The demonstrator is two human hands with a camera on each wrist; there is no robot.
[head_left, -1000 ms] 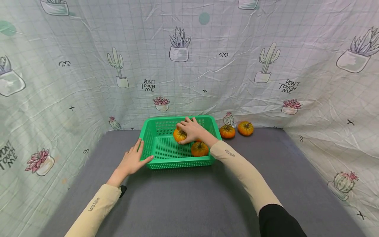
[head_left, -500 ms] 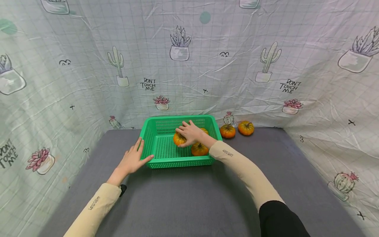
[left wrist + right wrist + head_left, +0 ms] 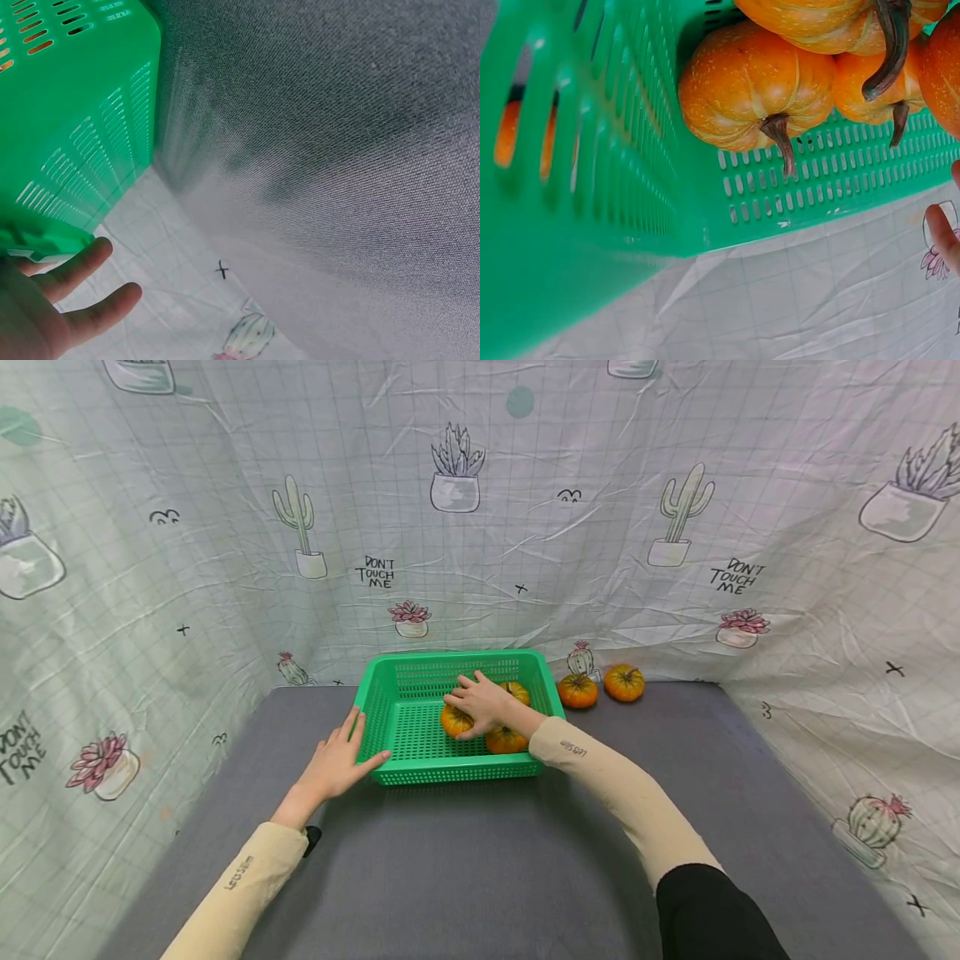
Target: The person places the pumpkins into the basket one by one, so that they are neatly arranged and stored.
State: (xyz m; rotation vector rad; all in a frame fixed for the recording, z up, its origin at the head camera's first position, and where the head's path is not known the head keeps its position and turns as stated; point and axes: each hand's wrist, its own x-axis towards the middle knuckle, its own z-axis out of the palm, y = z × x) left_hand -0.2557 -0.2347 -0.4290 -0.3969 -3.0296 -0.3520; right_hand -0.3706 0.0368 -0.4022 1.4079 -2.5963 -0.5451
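Note:
A green plastic basket [image 3: 457,768] with slotted sides holds several small orange pumpkins. My right hand [image 3: 483,703] reaches over its wall and grips one pumpkin [image 3: 454,722] from above, fingers on the far side and thumb on the near side. Another pumpkin [image 3: 506,742] lies under my right wrist, and a pumpkin [image 3: 517,692] sits behind the hand. In the right wrist view, a pumpkin [image 3: 757,90] rests in the corner and a fingertip [image 3: 943,231] shows at the right edge. My left hand [image 3: 335,766] lies at the basket's left rim, fingers straight and spread.
Two more pumpkins, a nearer one [image 3: 577,692] and a farther one [image 3: 624,683], sit on the grey table [image 3: 465,868] right of the basket. A cloth printed with potted plants [image 3: 517,543] hangs behind and along both sides.
My right hand has moved a little toward the near side of the basket with the pumpkin, uncovering more of the pumpkin behind. The left hand has stayed at the rim.

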